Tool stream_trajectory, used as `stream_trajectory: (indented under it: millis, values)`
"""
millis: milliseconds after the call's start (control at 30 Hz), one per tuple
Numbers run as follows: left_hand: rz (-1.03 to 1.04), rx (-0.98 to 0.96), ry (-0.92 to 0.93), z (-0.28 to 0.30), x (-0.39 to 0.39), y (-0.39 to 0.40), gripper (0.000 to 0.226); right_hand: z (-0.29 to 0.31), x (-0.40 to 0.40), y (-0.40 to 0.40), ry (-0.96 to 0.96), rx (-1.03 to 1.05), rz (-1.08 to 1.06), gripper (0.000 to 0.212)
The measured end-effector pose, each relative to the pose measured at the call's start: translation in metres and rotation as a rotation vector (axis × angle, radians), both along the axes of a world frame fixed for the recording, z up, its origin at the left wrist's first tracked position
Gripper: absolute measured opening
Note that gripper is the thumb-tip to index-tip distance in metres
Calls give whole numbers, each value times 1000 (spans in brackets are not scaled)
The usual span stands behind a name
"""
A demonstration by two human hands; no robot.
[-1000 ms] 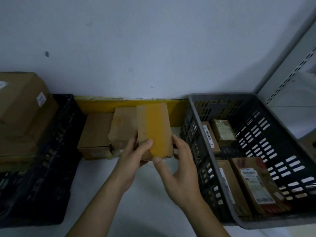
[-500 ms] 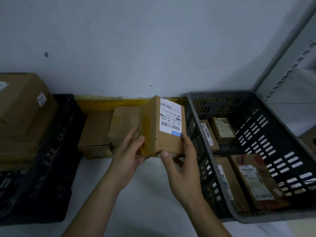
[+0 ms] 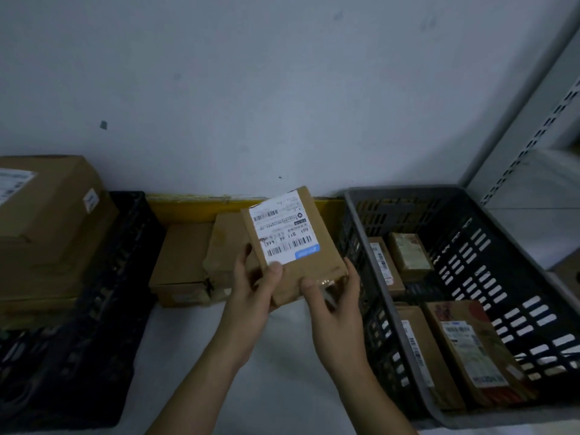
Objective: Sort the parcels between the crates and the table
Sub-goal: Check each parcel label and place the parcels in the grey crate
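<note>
A small brown parcel with a white barcode label facing me is held above the white table, between the two crates. My left hand grips its lower left edge, thumb on the label. My right hand grips its lower right corner from below. Two more brown parcels lie on the table behind it, against the yellow strip. The grey crate on the right holds several labelled parcels. The black crate on the left carries a big cardboard box.
A plain grey wall stands right behind the table. A perforated metal shelf upright rises at the far right beside the grey crate. The yellow strip runs along the table's back edge.
The parcel has been turned in both hands: a second ago a plain side faced me, now its labelled face is tilted towards me. It stays at the same spot.
</note>
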State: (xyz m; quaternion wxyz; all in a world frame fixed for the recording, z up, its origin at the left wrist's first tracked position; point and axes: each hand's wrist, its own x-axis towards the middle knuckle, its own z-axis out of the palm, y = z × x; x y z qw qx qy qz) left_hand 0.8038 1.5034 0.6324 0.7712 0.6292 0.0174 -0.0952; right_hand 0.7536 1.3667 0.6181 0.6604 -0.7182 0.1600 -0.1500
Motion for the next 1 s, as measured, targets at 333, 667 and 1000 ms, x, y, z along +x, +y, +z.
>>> stream_trajectory:
  millis: [333,667,1000]
  values:
    - [216,342,-133,10,21,29,119,38,20,-68,36,-130,75,83]
    - [-666,480,-159,62,32,25,81,101,24,-86,24,-443,509,49]
    - [-368,178,-11,25,14,-24,68,56,-1,-81,23,-387,55,90]
